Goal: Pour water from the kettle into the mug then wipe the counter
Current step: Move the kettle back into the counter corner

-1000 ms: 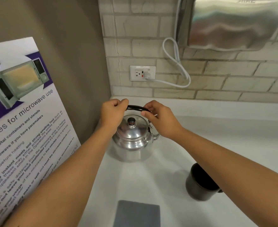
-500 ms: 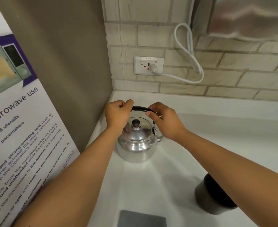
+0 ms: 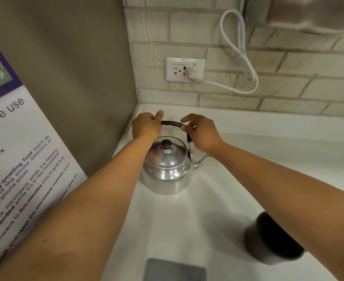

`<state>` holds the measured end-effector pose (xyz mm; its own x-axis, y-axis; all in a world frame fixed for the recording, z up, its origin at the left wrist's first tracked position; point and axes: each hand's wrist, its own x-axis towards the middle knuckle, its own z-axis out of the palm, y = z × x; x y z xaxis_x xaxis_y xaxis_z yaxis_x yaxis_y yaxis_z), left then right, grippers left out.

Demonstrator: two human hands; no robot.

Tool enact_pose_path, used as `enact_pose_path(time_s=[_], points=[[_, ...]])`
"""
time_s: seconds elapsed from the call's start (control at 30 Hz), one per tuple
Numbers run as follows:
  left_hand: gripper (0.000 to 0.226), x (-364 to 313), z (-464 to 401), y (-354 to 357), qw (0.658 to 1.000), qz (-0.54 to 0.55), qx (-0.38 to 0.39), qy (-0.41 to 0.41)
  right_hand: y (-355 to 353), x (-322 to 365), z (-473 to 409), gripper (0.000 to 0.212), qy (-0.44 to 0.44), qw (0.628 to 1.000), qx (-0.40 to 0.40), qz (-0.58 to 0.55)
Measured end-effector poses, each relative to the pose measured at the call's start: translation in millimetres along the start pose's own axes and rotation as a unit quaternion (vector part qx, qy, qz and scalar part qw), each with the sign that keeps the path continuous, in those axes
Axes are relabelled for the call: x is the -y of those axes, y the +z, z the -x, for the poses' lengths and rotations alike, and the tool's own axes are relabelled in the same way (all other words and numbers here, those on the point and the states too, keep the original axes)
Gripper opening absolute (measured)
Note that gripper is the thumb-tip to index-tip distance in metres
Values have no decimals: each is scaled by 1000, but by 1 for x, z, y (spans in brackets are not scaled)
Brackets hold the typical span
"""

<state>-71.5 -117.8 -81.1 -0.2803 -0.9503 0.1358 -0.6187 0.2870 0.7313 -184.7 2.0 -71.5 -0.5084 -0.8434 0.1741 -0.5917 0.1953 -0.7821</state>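
A: Kettle [image 3: 167,169] first: we see it standing on the white surface [image 3: 217,199], back in the corner where the brown side wall meets the brick wall.

B: Agreed. It is shiny metal, lid on, with a dark knob [image 3: 166,143] in the middle of the lid. Its spout points to our right.

A: And the hands? We have both on the black handle [image 3: 172,124], which stands up over the lid.

B: Yes. The left hand [image 3: 145,126] is curled around the handle's left end, thumb up. The right hand [image 3: 202,132] pinches the right end between thumb and fingers, where the handle bends down to its hinge.

A: Is the kettle lifted?

B: We cannot tell for sure; its base looks to be touching the surface.

A: The mug [image 3: 272,240] is dark, upright, near our right forearm and well apart from the kettle.

B: We also see a grey cloth [image 3: 174,269] lying flat at the near edge, between the two forearms.

A: On the brick wall, a white cord [image 3: 240,63] is plugged into an outlet [image 3: 184,69]. A microwave poster [image 3: 15,169] leans at our left.
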Motion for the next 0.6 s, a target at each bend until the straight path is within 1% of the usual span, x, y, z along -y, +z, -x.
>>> enact_pose_path(time_s=[0.07, 0.13, 0.3, 0.47, 0.6], points=[[61, 3, -4, 2, 999, -30, 26, -4, 3, -3, -5, 13, 13, 1000, 6, -3], [59, 7, -6, 6, 998, -47, 49, -16, 6, -7, -8, 12, 15, 1000, 7, 19], [49, 12, -6, 12, 989, -91, 103, -53, 17, -17, -7, 18, 25, 999, 15, 39], [45, 12, -7, 13, 990, -82, 84, -72, 28, -23, -1, 22, 27, 999, -23, 29], [45, 10, -4, 12, 991, -75, 79, -83, 26, -24, 1, 24, 24, 999, -22, 31]])
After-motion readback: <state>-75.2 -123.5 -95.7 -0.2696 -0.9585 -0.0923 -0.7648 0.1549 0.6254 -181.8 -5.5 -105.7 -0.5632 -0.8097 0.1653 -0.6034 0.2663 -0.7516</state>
